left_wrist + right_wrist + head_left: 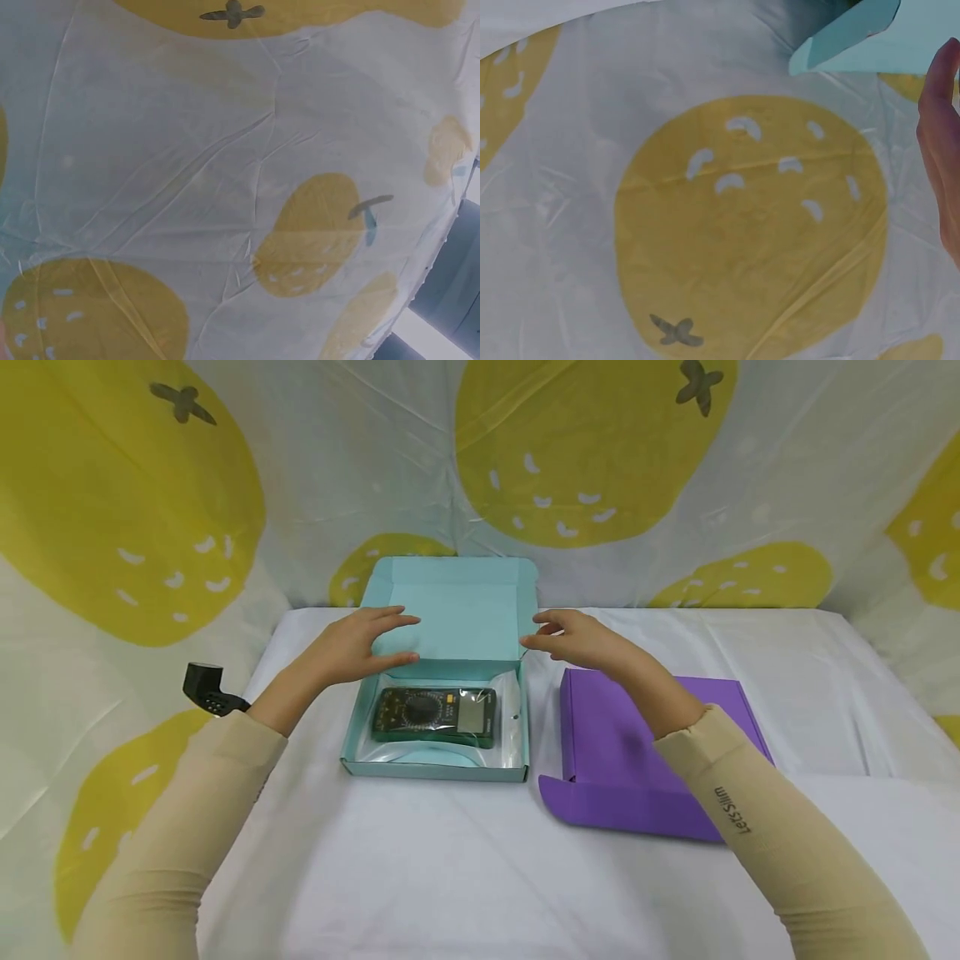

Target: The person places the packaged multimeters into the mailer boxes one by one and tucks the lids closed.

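A light teal cardboard box (362, 762) stands with its lid (453, 610) raised at the back. Inside it lies a dark green digital multimeter (433, 717), on or in a clear plastic bag (512, 714). Over the box's left side my left hand (352, 646) is spread, fingers straight and holding nothing. My right hand (581, 639) hovers by the lid's right edge with loosely bent fingers; whether a fingertip touches the lid, I cannot tell. The right wrist view catches part of that hand (941, 142) beside the lid's corner (847, 37).
To the right sits a purple cardboard box (615, 727), closed on top, its front flap (630, 806) folded out; my right forearm passes above it. White cloth (420, 877) covers the table. A fruit-print curtain (360, 460) hangs behind and at the sides.
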Demonstrator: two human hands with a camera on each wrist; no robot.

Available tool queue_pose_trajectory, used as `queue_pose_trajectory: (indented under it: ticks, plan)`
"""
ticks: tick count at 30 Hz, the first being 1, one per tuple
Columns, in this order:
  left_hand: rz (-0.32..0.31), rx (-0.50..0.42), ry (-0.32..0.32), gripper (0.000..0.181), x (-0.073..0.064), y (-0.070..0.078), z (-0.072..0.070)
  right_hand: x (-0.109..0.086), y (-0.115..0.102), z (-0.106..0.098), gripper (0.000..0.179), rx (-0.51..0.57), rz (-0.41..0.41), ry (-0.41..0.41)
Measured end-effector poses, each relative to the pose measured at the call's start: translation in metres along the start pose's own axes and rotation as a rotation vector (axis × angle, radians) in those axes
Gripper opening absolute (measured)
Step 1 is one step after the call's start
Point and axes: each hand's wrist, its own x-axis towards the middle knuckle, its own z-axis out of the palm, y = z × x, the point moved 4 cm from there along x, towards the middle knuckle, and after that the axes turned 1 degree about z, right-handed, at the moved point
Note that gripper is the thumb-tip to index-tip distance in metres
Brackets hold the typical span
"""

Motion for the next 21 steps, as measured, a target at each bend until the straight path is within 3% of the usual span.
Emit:
queue_pose_trajectory:
  ticks: [8,21]
  plan:
    - [-0.014,0.011,-0.034,0.061,0.011,-0.008,-0.005,0.027,0.004,-0.012,0.066,-0.006,0.039,-0.056]
    - [-0.048,0.030,-0.062,0.066,0.028,-0.024,-0.015,0.053,0.001,-0.020,0.067,-0.031,0.105,-0.039]
